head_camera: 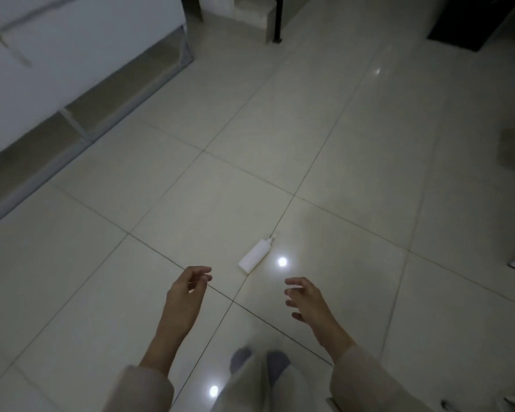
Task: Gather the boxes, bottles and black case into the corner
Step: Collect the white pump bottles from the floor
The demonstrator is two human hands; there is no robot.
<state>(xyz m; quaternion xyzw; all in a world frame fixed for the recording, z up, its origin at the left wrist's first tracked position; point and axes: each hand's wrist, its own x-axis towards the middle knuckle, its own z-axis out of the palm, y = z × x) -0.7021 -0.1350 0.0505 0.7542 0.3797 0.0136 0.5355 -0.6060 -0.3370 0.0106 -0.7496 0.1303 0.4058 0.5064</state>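
Two hands hang empty above the floor (pixel 324 138), fingers loosely curled: the left hand (pixel 188 288) at seven o'clock of the white bottle (pixel 255 256), the right hand (pixel 302 295) at five. The bottle lies on its side, nozzle toward one o'clock, untouched. Likely step: fetching it; next, stoop, grip its body, carry it cornerward.

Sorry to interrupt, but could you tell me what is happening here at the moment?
A person stands on a tiled floor with both arms stretched forward and down. The left hand and right hand are empty, fingers loosely curled. Just ahead of them a white bottle lies on its side on the tiles, untouched, slightly nearer the right hand. The white bed stands to the left. No boxes or black case can be made out in this view.
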